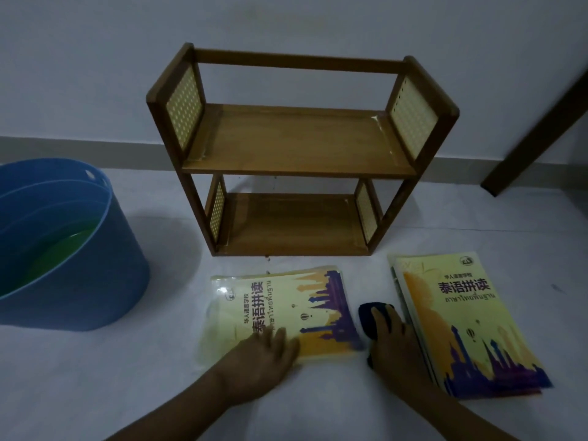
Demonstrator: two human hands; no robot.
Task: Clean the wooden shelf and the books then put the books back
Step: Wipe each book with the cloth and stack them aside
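The two-tier wooden shelf [299, 148] stood empty against the far wall, both boards bare. Just near of it, a yellow Thai-language book [286, 310] lay sideways on the white floor, the left hand [267, 354] pressed flat and open on its near edge. The right hand [393, 335] covered a dark cloth [372, 313], fingers curled over it, between that book and the stack of matching books [467, 323] on the right. A blue bucket [63, 249] sat far left, greenish inside.
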